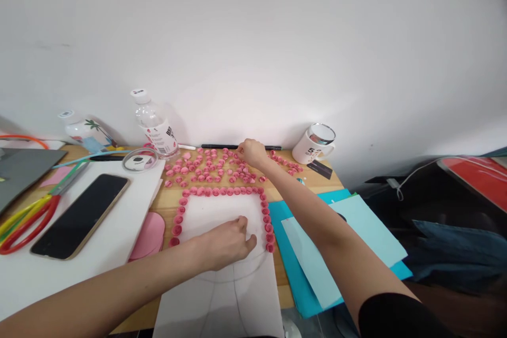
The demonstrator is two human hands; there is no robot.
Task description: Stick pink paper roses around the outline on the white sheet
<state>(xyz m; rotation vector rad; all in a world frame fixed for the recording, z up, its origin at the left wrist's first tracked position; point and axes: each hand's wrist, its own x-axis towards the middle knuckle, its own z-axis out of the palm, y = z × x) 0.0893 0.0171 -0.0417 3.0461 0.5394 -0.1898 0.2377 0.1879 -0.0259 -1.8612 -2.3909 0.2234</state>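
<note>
A white sheet [222,208] with faint pencil curves lies in front of me. Small pink rolled paper roses [230,191] line its far edge and parts of both sides. Over the sheet hovers my left hand [227,243], its thumb and curled forefinger apart with nothing visible between them. My right hand [253,153] reaches to the back of the table, among many loose paper roses [206,169] beside a black pen [219,146]. Its fingers are pinched together, and whatever they hold is hidden.
A bottle [156,127] and a mug [312,145] stand near the wall. At left lie a phone [81,216], scissors [29,222], a tape roll [139,160] and pink paper pieces [148,235]. Blue paper sheets [356,232] and a dark card [320,169] are at right.
</note>
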